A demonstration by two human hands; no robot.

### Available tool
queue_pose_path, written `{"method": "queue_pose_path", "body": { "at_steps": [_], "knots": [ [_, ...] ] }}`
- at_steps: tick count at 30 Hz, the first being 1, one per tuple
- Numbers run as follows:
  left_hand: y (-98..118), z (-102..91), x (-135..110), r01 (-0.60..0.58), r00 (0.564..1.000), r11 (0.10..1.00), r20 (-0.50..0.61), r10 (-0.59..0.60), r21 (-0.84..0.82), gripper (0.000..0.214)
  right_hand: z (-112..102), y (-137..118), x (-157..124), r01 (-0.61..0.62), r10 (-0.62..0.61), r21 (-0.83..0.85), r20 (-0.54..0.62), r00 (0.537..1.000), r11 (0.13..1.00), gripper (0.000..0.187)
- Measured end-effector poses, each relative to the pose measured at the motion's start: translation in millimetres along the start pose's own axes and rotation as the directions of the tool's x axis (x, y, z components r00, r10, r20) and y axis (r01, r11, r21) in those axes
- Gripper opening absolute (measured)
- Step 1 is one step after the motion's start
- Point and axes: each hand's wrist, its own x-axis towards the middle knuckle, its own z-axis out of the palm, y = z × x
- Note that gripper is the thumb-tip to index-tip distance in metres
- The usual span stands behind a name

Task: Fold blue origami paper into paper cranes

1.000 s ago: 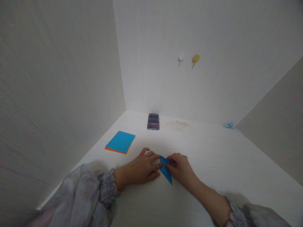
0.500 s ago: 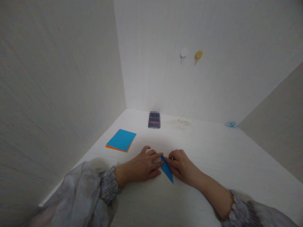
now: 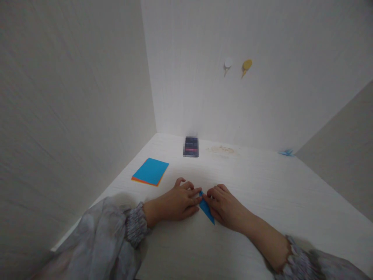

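A narrow piece of blue origami paper (image 3: 207, 212), folded to a point at its near end, lies slanted on the white tabletop between my hands. My left hand (image 3: 183, 202) has its fingertips on the paper's upper left edge and holds it there. Along the other edge, my right hand (image 3: 225, 204) grips the paper with bent fingers. Both hands cover part of its upper end, so the folds there are hidden.
To the left lies a stack of square origami sheets (image 3: 150, 171), blue on top with orange and yellow edges below. A dark pixelated rectangular object (image 3: 191, 147) is by the back wall. A light-blue folded paper piece (image 3: 286, 152) sits in the right corner. White (image 3: 227, 63) and yellow (image 3: 247, 65) hooks are on the wall.
The view has shifted slightly. My hands keep nearly the same places on the blue paper, and its shape looks much the same.
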Motion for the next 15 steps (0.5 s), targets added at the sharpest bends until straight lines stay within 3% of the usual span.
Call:
{"method": "queue_pose_path", "body": {
  "at_steps": [8, 15],
  "knots": [
    [-1.5, 6.0, 0.5, 0.033, 0.999, 0.999, -0.031, -0.035, -0.041, 0.026, 3.6, -2.7, 2.2, -0.012, 0.012, -0.002, -0.007, 1.0, 1.0, 0.021],
    [0.0, 6.7, -2.8, -0.018, 0.998, 1.0, -0.053, 0.019, 0.005, 0.028, 4.1, -2.9, 2.7, -0.04, 0.04, 0.005, 0.014, 0.999, 0.999, 0.025]
  ]
}}
